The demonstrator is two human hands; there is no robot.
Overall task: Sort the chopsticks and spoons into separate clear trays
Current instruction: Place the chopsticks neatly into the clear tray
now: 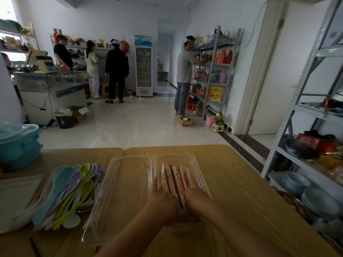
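Chopstick step: both hands meet at the near end of the right clear tray [202, 179], apparently squaring the chopsticks [178, 179] lying in it. The left hand [163, 200] has straight fingers against the bundle, while the right hand [197, 201] hides its fingers. The spoons [70, 190], piled at the left, probably go next into the bare left clear tray [126, 193]; wood-grain table [241, 182], with shop shelving [213, 71] far behind.

Interior illumination is low. Daylight enters at the window [5, 8], upper left, which is overexposed. The floor [148, 123] carries a pale sheen. The tabletop [241, 182], left hand [163, 199] and right hand [196, 199] are underexposed. Wide-angle distortion bends the shelf rack [304, 86] at the right edge. The periphery is soft.
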